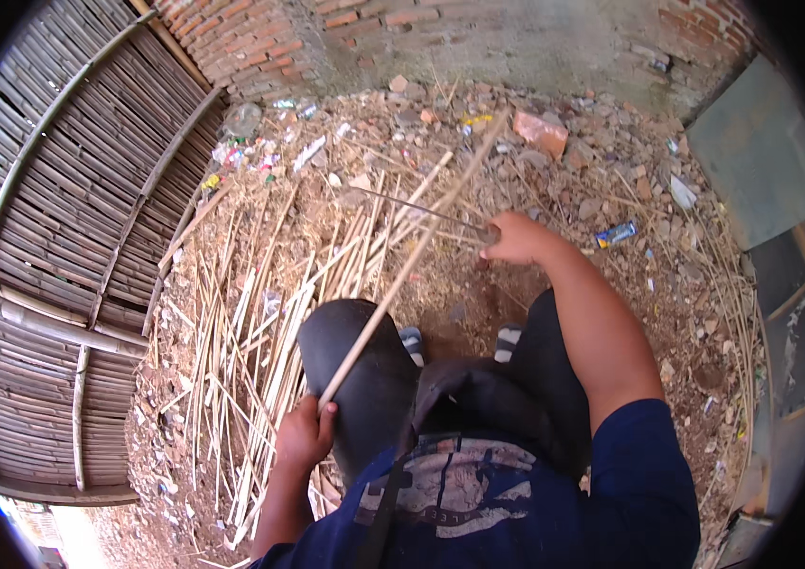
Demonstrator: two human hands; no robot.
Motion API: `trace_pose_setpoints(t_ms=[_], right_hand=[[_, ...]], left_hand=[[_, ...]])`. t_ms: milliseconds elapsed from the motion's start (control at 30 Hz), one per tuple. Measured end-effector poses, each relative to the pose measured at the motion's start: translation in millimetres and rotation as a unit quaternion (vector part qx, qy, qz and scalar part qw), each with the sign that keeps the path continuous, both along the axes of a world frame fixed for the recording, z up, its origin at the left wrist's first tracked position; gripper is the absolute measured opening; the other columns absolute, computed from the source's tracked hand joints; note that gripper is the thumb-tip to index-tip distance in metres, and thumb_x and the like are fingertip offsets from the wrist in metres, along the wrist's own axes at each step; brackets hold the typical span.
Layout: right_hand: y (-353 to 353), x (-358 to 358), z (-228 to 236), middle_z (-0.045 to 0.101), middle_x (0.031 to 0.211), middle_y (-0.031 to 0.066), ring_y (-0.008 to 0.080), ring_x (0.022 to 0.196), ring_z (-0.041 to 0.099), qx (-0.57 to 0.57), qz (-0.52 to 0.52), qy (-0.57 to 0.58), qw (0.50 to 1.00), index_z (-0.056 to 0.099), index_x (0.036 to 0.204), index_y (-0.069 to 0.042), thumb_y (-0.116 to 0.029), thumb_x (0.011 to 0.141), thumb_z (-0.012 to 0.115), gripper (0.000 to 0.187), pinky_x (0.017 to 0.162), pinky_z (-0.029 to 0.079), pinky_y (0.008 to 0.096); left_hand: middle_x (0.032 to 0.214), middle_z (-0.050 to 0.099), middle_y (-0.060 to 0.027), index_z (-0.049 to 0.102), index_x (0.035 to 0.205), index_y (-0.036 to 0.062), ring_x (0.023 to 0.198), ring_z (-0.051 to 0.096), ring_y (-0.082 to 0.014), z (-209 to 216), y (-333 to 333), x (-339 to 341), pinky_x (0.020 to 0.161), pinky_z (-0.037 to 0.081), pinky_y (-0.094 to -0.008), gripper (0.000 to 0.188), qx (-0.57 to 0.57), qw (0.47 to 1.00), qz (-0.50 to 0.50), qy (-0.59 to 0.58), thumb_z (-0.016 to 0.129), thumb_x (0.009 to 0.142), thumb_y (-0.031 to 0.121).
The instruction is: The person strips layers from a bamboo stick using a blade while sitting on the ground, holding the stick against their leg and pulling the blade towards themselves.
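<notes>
Packet (pixel 616 234) in blue and yellow lies on the ground (pixel 677 313), contents hidden. The left hand (pixel 303 438), low beside the left knee (pixel 350 337), grips the near end of a long bamboo strip (pixel 377 321) slanting up and forward. The right hand (pixel 513 237), its arm stretched forward, clasps a thin-bladed knife (pixel 412 204), blade pointing left across the strip.

Bare dirt ground (pixel 464 305); on it: heaped pale sticks (pixel 274 372), reddish brick chunk (pixel 542 134), blue-yellow wrapper (pixel 617 234), scattered rubble (pixel 592 204).

Stick (pixel 410 266) over left knee (pixel 331 332); strips (pixel 274 398) on ground (pixel 464 275) leftward; slat panel (pixel 51 209) farther left; wall (pixel 478 47) ahead; sheet (pixel 763 152) right.
</notes>
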State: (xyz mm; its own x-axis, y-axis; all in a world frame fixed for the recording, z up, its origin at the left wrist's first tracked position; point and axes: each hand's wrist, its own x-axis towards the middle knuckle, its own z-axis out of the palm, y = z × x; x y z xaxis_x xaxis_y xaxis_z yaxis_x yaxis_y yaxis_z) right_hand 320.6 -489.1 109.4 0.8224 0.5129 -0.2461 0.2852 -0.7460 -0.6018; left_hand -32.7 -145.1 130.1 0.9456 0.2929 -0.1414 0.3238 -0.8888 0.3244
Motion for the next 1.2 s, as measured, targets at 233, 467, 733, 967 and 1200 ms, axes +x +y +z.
trace_pose_setpoints(t_ms=[233, 467, 733, 967, 1200], right_hand=[[39, -47, 28, 0.072, 0.089, 0.0185, 0.0349, 0.082, 0.071, -0.073, 0.170, -0.125, 0.975, 0.072, 0.102, -0.003, -0.029, 0.079, 0.079, 0.035, 0.073, 0.054, 0.0447], [11, 9, -6, 0.068, 0.077, 0.0126, 0.0259, 0.070, 0.067, 0.079, -0.051, 0.144, 0.985, 0.065, 0.093, 0.005, -0.033, 0.075, 0.084, 0.046, 0.066, 0.052, 0.0382], [31, -35, 5, 0.072, 0.092, 0.0178, 0.0385, 0.090, 0.069, -0.060, 0.096, -0.080, 0.990, 0.073, 0.098, -0.009, -0.035, 0.078, 0.075, 0.033, 0.079, 0.055, 0.0479], [33, -25, 1, 0.069, 0.080, 0.0087, 0.0205, 0.070, 0.066, 0.221, 0.016, 0.054, 0.974, 0.073, 0.099, -0.003, -0.035, 0.082, 0.081, 0.037, 0.065, 0.052, 0.0372], [27, -30, 24, 0.062, 0.072, 0.0005, 0.0082, 0.055, 0.054, 0.417, -0.086, 0.176, 0.888, 0.072, 0.098, -0.004, -0.019, 0.089, 0.076, 0.018, 0.052, 0.043, 0.0276]], left_hand=[[0.072, 0.064, -0.0263, 0.056, 0.085, 0.0029, 0.072, 0.063, -0.0499, 14, 6, 2, 0.064, 0.048, -0.0583, 0.040, 0.008, 1.000, -0.023, 0.004, 0.056, 0.101, 0.040], [0.076, 0.065, -0.0260, 0.056, 0.086, 0.0030, 0.075, 0.064, -0.0491, 8, 11, 2, 0.068, 0.049, -0.0578, 0.042, 0.008, 1.000, -0.018, -0.013, 0.054, 0.102, 0.041], [0.077, 0.066, -0.0271, 0.056, 0.089, 0.0022, 0.077, 0.064, -0.0498, 22, 11, 11, 0.071, 0.049, -0.0582, 0.042, 0.011, 0.999, -0.043, 0.018, 0.052, 0.102, 0.042], [0.071, 0.065, -0.0224, 0.056, 0.086, 0.0045, 0.071, 0.066, -0.0452, 19, 2, 3, 0.065, 0.050, -0.0558, 0.041, 0.048, 0.999, -0.022, -0.006, 0.060, 0.098, 0.043], [0.068, 0.066, -0.0186, 0.057, 0.086, 0.0064, 0.064, 0.066, -0.0426, 18, 13, 10, 0.059, 0.051, -0.0528, 0.045, 0.065, 0.993, -0.088, -0.033, 0.062, 0.095, 0.050]])
